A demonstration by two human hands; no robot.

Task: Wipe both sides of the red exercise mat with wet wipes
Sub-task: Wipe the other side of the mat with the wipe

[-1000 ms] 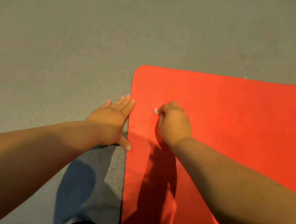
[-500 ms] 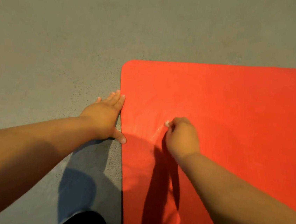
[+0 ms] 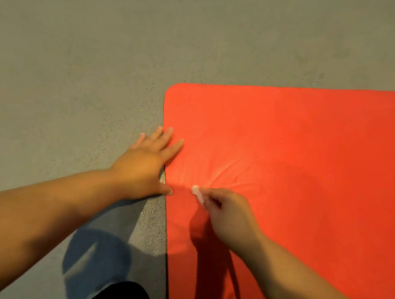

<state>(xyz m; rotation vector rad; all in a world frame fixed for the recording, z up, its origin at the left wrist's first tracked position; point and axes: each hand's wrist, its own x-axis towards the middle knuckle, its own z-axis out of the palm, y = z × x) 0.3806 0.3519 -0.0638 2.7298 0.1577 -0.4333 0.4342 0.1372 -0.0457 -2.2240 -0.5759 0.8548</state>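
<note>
Red exercise mat (image 3: pixel 312 161): one, lying flat on the grey floor (image 3: pixel 78 63), under and beyond the right hand (image 3: pixel 228 216). One rounded corner lies ahead of the left hand (image 3: pixel 146 166); one edge runs back past that hand's thumb, the other off to the right. Both leave view, so the long axis cannot be told. Surface plain red, rippled and shiny-wet just ahead of the right hand.
Wet wipe (image 3: pixel 197 192): one, white, bunched, gripped in the curled right hand and pressed onto the mat.
Left hand: flat, fingers straight, on the floor, fingertips overlapping the mat's edge
</note>
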